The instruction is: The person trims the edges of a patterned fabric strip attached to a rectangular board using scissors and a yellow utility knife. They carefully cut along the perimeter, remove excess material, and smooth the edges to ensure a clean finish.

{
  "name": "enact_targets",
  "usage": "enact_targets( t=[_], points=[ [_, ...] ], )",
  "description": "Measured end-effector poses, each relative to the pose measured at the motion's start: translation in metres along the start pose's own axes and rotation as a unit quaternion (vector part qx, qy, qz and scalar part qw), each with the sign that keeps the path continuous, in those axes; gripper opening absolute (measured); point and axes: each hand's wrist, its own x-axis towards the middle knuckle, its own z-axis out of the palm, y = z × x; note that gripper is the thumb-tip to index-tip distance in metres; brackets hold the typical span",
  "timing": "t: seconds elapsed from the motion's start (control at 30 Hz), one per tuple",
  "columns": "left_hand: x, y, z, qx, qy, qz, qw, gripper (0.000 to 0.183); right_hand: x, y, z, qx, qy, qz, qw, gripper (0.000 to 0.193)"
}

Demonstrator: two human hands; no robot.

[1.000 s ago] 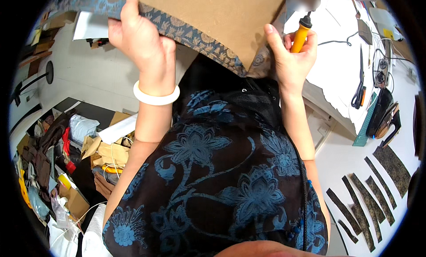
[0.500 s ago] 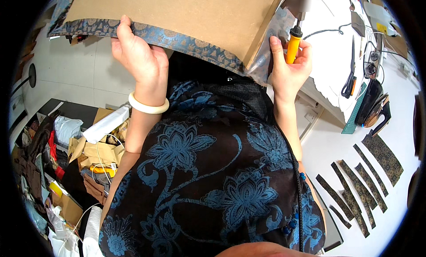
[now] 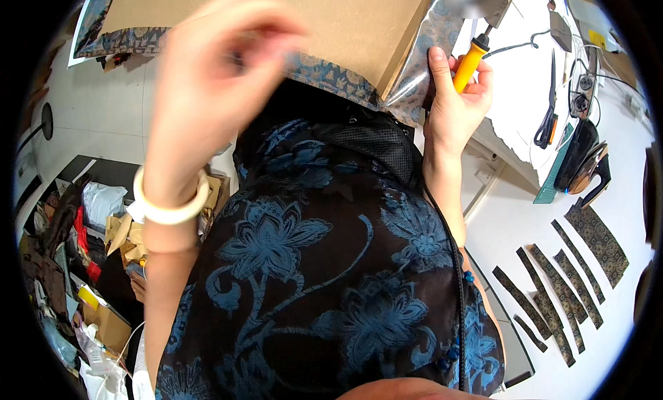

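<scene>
Fabric (image 3: 418, 61) could crease if my right fingers (image 3: 439, 67), clamped on the yellow-handled tool (image 3: 471, 67), slip; left fingers (image 3: 273, 23), blurred, I can't tell.

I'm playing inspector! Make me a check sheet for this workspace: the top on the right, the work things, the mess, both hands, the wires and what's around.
Surface: a ragged-edged white sheet at the right, with scissors on it.
Work things: a brown board with patterned fabric along its near edge; a yellow-handled tool.
Clutter: a heap of cloth and a plastic bag at the left.
Hands: left hand blurred, grip unclear; right hand holds the tool.
Cables: a dark cable near the tool; a power strip farther right.
Surroundings: pale floor at the left; fabric pieces at the lower right.
</scene>
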Motion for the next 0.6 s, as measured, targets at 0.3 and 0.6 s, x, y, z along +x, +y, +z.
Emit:
enact_targets(
  t=[0.3, 0.6],
  points=[
    [0.044, -0.027, 0.071, 0.004, -0.264, 0.115, 0.958, 0.02, 0.0, 0.002, 0.001, 0.009, -0.004, -0.015, 1.0, 0.043],
    [0.037, -0.02, 0.067, 0.009, -0.267, 0.095, 0.959, 0.018, 0.0, 0.005, 0.0, -0.006, -0.007, -0.017, 1.0, 0.042]
  ],
)
